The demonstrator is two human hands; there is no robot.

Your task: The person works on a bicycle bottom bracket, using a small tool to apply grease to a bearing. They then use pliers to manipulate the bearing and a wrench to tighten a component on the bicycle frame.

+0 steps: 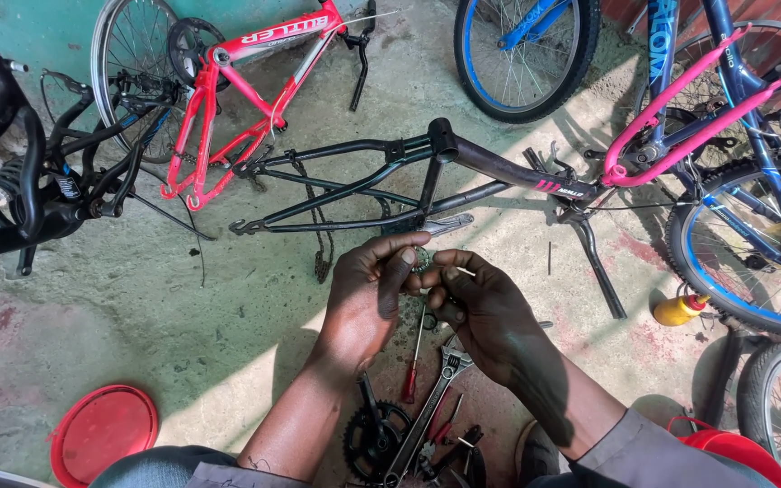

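Held a small toothed part (421,261) pinched between left hand (368,294) and right hand (481,303), both closed on it, above the tools on the floor (183,307). Seemingly mid-fitting, with a thin pin (465,270) at the right fingertips. Steady alignment probably needed next.

Between the fingertips of the left hand (365,294) and the right hand (485,312) sits a small metal part (421,261), mostly covered by the fingers and too small to identify. Just below the fingers, the wrists hide parts of the adjustable wrench (428,411), the red-handled screwdriver (411,370) and the chainring (374,440). Far left of the fingers, the red lid (101,432) meets the bottom edge. Far right of them, the red bucket (734,450) and the blue-rimmed wheel (752,262) are cut off.
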